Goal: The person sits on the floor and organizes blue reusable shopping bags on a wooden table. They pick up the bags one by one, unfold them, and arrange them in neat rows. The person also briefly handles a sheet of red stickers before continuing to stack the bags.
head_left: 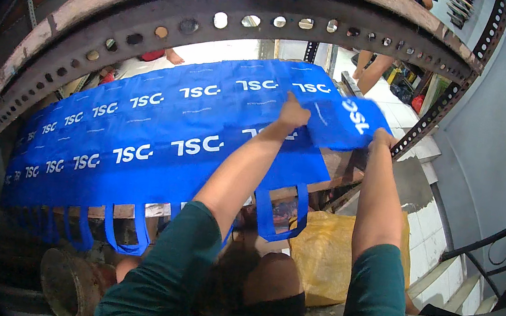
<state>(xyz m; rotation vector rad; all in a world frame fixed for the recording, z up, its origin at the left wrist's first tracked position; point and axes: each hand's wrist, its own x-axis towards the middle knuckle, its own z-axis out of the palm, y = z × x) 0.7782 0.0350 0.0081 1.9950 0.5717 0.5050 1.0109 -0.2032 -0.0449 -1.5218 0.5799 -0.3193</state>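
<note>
Presently, the right hand [382, 138] grasps the right edge of a blue bag [331, 128] at the right end of the row of blue bags [157, 125]. The left hand [295, 114] is at the bag's left side, index finger extended; whether it pinches fabric cannot be determined. The bag lies between both hands; the row's long axis runs leftward from it.

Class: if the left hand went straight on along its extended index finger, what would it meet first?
The left hand would probably meet the printed blue fabric spread out just ahead of it; whether they already touch is unclear from this view.
</note>
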